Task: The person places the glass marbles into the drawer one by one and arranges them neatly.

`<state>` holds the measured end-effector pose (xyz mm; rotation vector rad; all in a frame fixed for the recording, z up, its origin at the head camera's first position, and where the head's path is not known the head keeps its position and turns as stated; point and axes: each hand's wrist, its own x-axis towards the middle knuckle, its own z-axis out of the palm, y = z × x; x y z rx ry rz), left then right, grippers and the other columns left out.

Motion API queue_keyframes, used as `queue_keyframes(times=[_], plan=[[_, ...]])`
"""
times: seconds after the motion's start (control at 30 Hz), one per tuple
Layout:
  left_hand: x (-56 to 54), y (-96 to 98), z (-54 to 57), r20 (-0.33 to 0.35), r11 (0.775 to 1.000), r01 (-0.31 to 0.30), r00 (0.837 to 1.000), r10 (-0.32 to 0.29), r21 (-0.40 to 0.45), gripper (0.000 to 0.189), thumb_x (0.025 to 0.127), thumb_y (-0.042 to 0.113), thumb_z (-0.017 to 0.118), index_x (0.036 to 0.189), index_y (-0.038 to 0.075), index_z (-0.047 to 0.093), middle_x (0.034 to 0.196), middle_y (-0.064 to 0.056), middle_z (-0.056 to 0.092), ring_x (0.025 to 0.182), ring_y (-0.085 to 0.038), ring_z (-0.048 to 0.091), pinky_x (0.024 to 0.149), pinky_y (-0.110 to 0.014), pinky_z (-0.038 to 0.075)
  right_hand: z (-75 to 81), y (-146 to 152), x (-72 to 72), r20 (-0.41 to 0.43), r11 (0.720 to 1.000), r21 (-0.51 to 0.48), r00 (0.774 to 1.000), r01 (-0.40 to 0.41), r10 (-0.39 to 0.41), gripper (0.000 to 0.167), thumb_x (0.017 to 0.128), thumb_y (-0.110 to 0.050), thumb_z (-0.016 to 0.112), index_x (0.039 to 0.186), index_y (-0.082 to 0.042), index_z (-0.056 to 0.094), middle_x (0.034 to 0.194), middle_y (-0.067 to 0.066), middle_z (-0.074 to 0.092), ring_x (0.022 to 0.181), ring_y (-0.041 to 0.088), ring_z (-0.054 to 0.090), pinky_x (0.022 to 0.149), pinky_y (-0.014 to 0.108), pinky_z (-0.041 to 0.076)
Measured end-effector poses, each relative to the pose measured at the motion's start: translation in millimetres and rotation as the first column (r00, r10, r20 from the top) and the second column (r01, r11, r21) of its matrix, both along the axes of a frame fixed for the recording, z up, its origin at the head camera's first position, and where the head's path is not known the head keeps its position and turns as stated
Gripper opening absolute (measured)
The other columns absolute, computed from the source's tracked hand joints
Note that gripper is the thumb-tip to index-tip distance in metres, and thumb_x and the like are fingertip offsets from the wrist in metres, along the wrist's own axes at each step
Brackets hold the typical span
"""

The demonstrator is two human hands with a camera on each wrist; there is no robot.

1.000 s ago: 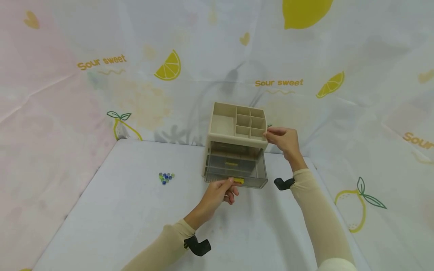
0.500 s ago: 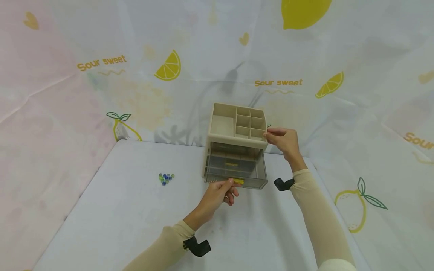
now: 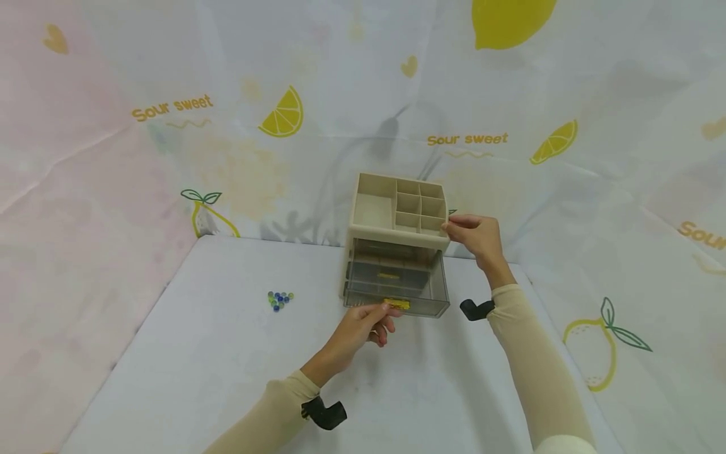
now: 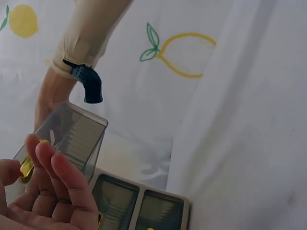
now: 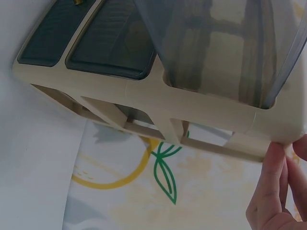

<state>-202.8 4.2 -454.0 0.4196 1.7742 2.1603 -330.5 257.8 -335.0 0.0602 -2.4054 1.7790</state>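
Note:
A beige desktop drawer organizer stands at the back of the table, its top split into small compartments. Its clear grey upper drawer is pulled out, and in the head view I see nothing lying in it. My left hand is at the drawer's front, fingers loosely bent. Thumb and fingertips lie right beside the gold handle, which shows between them in the left wrist view. My right hand pinches the organizer's top right front corner, thumb and fingers on the edge.
Several small glass marbles, blue, green and clear, lie grouped on the white tablecloth left of the organizer. Two lower drawers are closed. A lemon-print cloth hangs close behind.
My left hand has slid slightly left and down, showing more of the gold handle. The right hand, the drawer and the marbles stay put.

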Motion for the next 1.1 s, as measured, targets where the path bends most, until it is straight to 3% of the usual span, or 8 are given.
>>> queue_keyframes(times=[0.2, 0.47, 0.7, 0.93, 1.1], plan=[[-2.5, -14.1, -8.6, -0.008, 0.997, 0.025, 1.000, -0.026, -0.076, 0.033, 0.100, 0.033, 0.056, 0.108, 0.003, 0.070, 0.083, -0.005, 0.065, 0.065, -0.014, 0.058, 0.063, -0.027, 0.055, 3.3, 1.2, 3.2, 0.004, 0.999, 0.047, 1.000, -0.015, 0.015, 0.042, 0.086, -0.014, 0.076, 0.119, 0.010, 0.064, 0.112, 0.020, 0.064, 0.074, 0.002, 0.067, 0.074, 0.021, 0.057], [-4.6, -38.2, -19.2, -0.013, 0.979, 0.022, 1.000, -0.025, -0.201, 0.023, 0.099, 0.024, 0.060, 0.106, 0.005, 0.070, 0.087, -0.007, 0.066, 0.069, -0.016, 0.059, 0.066, -0.031, 0.056, 2.9, 3.6, 2.9, 0.002, 0.998, 0.056, 1.000, -0.013, 0.013, 0.041, 0.086, -0.013, 0.076, 0.119, 0.010, 0.064, 0.105, 0.014, 0.066, 0.074, 0.003, 0.067, 0.077, 0.026, 0.057], [-14.8, -70.7, -32.4, -0.023, 0.956, -0.015, 1.000, 0.009, -0.294, 0.025, 0.100, 0.026, 0.058, 0.108, 0.004, 0.069, 0.088, -0.006, 0.066, 0.070, -0.017, 0.060, 0.068, -0.031, 0.056, 2.4, 0.2, 1.6, 0.004, 0.999, 0.042, 1.000, -0.016, 0.016, 0.039, 0.087, -0.010, 0.075, 0.118, 0.011, 0.064, 0.113, 0.020, 0.064, 0.075, 0.003, 0.068, 0.074, 0.020, 0.057], [-29.4, -116.5, -55.2, -0.027, 0.911, -0.121, 0.992, 0.121, -0.395, 0.029, 0.101, 0.021, 0.055, 0.112, -0.004, 0.066, 0.093, -0.014, 0.066, 0.071, -0.018, 0.060, 0.068, -0.031, 0.057, -0.1, 1.6, 0.3, -0.004, 0.999, 0.042, 1.000, -0.017, 0.017, 0.041, 0.087, -0.012, 0.075, 0.119, 0.010, 0.064, 0.111, 0.019, 0.065, 0.075, 0.002, 0.068, 0.073, 0.020, 0.057], [-44.5, -150.2, -66.1, -0.014, 0.875, -0.209, 0.974, 0.226, -0.437, 0.027, 0.100, 0.017, 0.055, 0.113, -0.003, 0.066, 0.093, -0.010, 0.066, 0.074, -0.018, 0.060, 0.070, -0.030, 0.057, 0.0, 1.4, 0.6, -0.004, 1.000, 0.024, 1.000, -0.012, 0.012, 0.041, 0.086, -0.011, 0.076, 0.119, 0.011, 0.064, 0.104, 0.010, 0.067, 0.075, 0.003, 0.068, 0.072, 0.020, 0.057]])
